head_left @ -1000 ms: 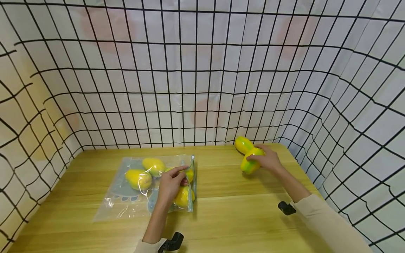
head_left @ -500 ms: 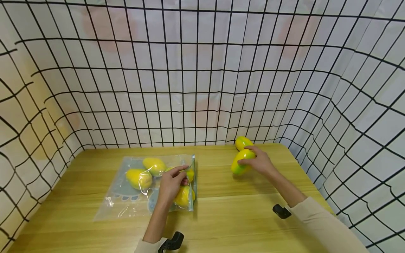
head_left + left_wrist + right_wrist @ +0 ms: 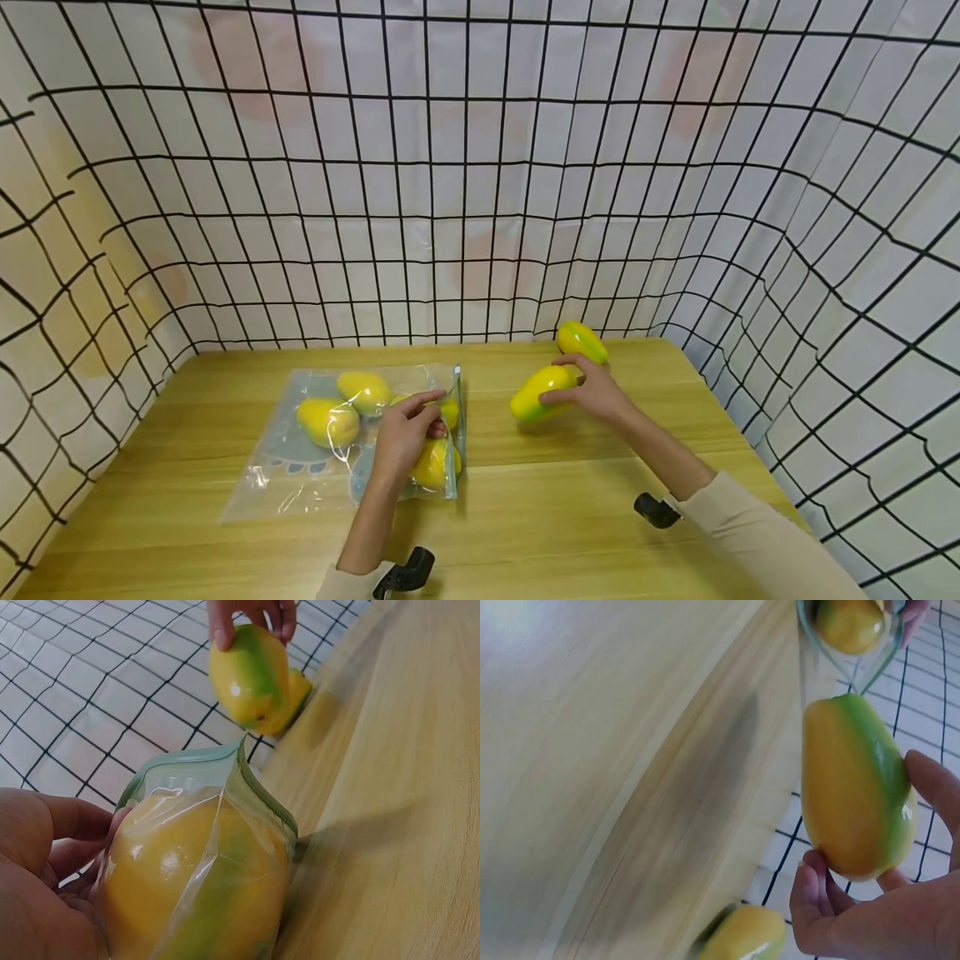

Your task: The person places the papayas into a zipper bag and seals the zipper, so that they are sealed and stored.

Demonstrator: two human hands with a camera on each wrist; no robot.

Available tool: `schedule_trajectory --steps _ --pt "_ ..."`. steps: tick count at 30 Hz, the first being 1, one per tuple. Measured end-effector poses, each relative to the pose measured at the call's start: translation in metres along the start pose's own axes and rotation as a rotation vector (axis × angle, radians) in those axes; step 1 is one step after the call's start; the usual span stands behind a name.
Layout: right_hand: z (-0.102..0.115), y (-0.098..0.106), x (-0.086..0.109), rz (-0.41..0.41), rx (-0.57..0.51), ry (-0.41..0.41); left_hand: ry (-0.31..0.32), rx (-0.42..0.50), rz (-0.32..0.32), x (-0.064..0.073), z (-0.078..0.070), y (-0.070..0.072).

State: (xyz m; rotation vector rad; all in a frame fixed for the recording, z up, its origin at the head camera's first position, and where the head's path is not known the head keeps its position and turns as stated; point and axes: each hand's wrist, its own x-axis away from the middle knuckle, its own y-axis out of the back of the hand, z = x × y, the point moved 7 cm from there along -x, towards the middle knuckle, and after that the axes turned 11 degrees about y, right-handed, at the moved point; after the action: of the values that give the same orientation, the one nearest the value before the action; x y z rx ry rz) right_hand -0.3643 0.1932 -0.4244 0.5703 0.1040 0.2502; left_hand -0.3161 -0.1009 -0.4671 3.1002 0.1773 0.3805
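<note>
My right hand (image 3: pixel 596 392) grips a yellow-green mango (image 3: pixel 543 393) above the table, fingers around its right end. In the right wrist view the held mango (image 3: pixel 855 787) lies between thumb and fingers, with the bag's mouth beyond it. My left hand (image 3: pixel 405 433) holds a clear zip bag (image 3: pixel 300 492) near its open right end. Seen from the left wrist, my left hand's fingers (image 3: pixel 82 821) are curled at the bag's green-edged mouth, beside a bagged mango (image 3: pixel 195 877). Several mangoes lie in the bag, one partly hidden by my left hand.
Another mango (image 3: pixel 581 342) lies on the wooden table (image 3: pixel 540 517) near its back edge, just behind my right hand. A black wire grid (image 3: pixel 465 217) before white sheeting encloses the back and sides. Black wrist cameras (image 3: pixel 408 571) protrude from both sleeves.
My right hand has carried its mango left, away from the mango at the back and toward the bag. The left hand and the bag have stayed in place.
</note>
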Motion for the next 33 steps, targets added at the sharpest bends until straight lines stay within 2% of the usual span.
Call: schedule_trajectory --steps 6,13,17,33 --pt "0.009 -0.02 0.004 0.077 -0.024 -0.028 0.018 0.009 0.003 0.0 0.001 0.0" --pt "0.015 -0.045 0.013 0.241 -0.089 -0.013 0.02 0.022 0.003 -0.001 0.002 -0.001" --pt "0.016 -0.052 0.016 0.295 -0.096 -0.008 0.012 0.02 0.004 -0.001 0.001 -0.001" --pt "0.018 -0.071 0.018 0.325 -0.124 -0.02 0.016 0.021 -0.006 0.0 0.0 0.0"
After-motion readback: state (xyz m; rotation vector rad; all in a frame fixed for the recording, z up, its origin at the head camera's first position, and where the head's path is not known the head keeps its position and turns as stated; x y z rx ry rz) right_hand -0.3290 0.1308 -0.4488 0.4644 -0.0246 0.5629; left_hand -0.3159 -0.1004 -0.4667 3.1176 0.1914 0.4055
